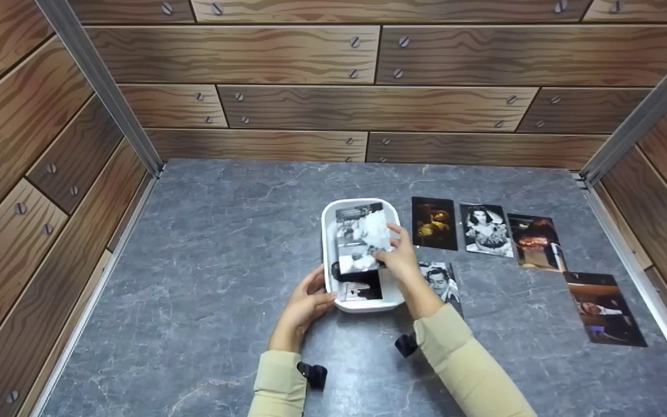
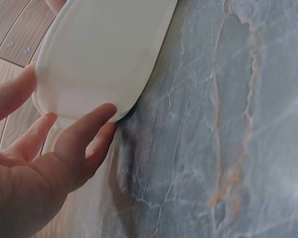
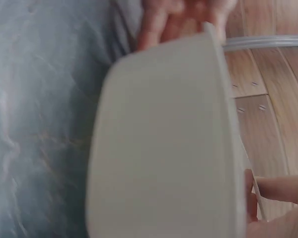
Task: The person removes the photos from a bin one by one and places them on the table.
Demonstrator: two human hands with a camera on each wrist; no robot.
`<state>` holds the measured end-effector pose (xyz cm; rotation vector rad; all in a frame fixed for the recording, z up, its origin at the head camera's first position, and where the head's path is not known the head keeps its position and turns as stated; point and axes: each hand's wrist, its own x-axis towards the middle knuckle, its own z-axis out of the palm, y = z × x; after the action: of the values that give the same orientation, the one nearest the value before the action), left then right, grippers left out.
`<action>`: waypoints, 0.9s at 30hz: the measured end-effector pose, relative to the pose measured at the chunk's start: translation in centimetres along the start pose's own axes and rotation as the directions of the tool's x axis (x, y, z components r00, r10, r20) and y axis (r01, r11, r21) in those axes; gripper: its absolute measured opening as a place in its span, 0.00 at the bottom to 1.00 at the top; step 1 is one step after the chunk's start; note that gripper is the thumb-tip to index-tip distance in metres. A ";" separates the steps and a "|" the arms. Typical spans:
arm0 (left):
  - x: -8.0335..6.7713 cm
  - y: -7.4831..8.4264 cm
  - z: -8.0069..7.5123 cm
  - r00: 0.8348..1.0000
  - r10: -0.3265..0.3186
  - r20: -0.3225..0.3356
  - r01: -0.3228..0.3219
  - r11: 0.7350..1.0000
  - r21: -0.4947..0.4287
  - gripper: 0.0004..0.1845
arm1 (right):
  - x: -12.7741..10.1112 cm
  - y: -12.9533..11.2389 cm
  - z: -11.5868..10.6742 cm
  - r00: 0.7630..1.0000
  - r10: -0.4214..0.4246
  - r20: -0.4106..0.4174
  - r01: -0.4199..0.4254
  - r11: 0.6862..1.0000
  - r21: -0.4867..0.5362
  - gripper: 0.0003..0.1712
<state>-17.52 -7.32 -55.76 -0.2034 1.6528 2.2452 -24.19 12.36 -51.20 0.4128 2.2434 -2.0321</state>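
A white plastic tub [image 1: 329,243] with rounded corners stands on the table. My left hand [image 1: 303,302] rests against its near left corner; in the left wrist view the spread fingertips touch the tub's outer wall. My right hand [image 1: 401,255] pinches a black-and-white photo card [image 1: 359,237] by its right side, over the tub. Below it, another dark photo card [image 1: 362,289] lies inside the tub. From the right wrist view, the tub's wall [image 3: 159,139] hides most of the held card.
Right of the tub lie a dark golden-toned photo [image 1: 434,223], a black-and-white portrait [image 1: 487,229], a reddish photo [image 1: 537,242] and a dark photo [image 1: 605,309]. Another portrait [image 1: 440,284] is partly covered by my right arm. Wood-patterned walls [image 1: 310,55] enclose the grey marbled table [image 1: 206,243].
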 end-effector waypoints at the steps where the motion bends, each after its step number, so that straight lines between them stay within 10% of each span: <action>1: 0.0 0.0 0.0 1.000 0.001 -0.001 -0.001 1.000 -0.001 0.41 | 0.0 -0.2 -0.4 1.000 -0.005 -0.006 0.005 1.000 0.013 0.40; 14: 0.0 0.0 0.1 1.000 0.011 -0.006 -0.011 1.000 0.012 0.41 | -1.1 0.2 -9.8 0.995 -0.046 -0.092 0.049 0.998 0.028 0.41; 27: 0.0 0.2 0.2 1.000 0.007 -0.023 -0.006 1.000 0.025 0.40 | -4.2 6.8 -21.0 0.991 0.133 -0.012 -0.130 0.981 0.146 0.34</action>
<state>-17.54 -7.24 -55.52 -0.2187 1.6943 2.2345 -16.01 32.99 -54.40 0.5812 2.0264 -2.1382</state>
